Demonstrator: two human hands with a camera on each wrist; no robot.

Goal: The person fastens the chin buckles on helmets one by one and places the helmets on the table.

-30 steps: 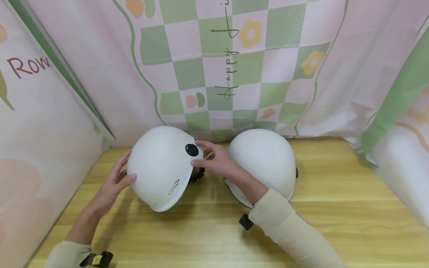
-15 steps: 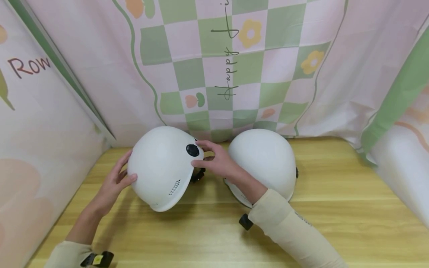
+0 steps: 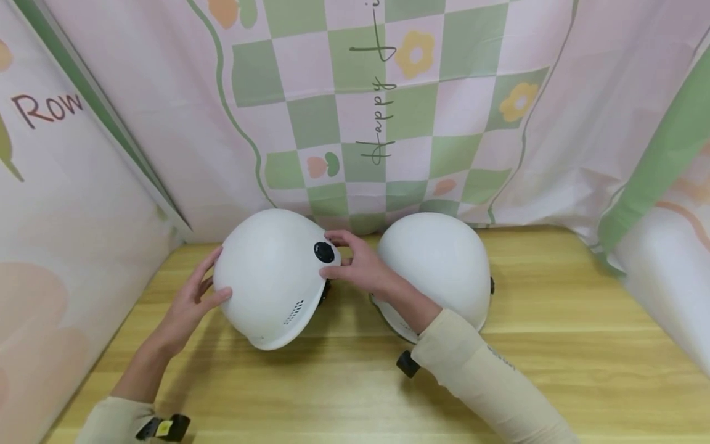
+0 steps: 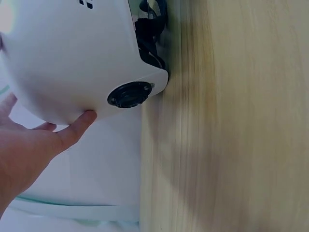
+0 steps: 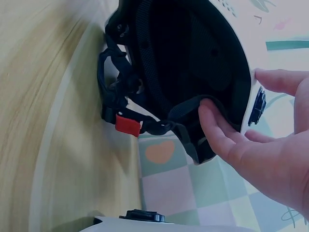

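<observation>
A white helmet [image 3: 269, 277] with a black round side disc [image 3: 324, 252] leans tilted over the table, between both hands. My left hand [image 3: 191, 302] holds the rounded shell from the left, thumb on the near side. In the left wrist view the thumb [image 4: 79, 126] lies on the shell. On the other side my right hand [image 3: 363, 265] grips the edge beside the disc. The right wrist view shows fingers [image 5: 212, 125] inside the rim and the thumb outside. A black chin strap [image 5: 118, 79] with a red buckle tab [image 5: 127, 125] hangs under the dark lining.
A second white helmet [image 3: 435, 265] sits on the wooden table [image 3: 554, 345] to the right, partly behind my right forearm. Behind the table hangs a green checked curtain [image 3: 410, 111]. A printed cloth [image 3: 83, 203] walls off the left side.
The held helmet has shifted slightly right and turned a little, its disc moving right and down. Both hands have moved slightly with it, and less strap shows in the head view.
</observation>
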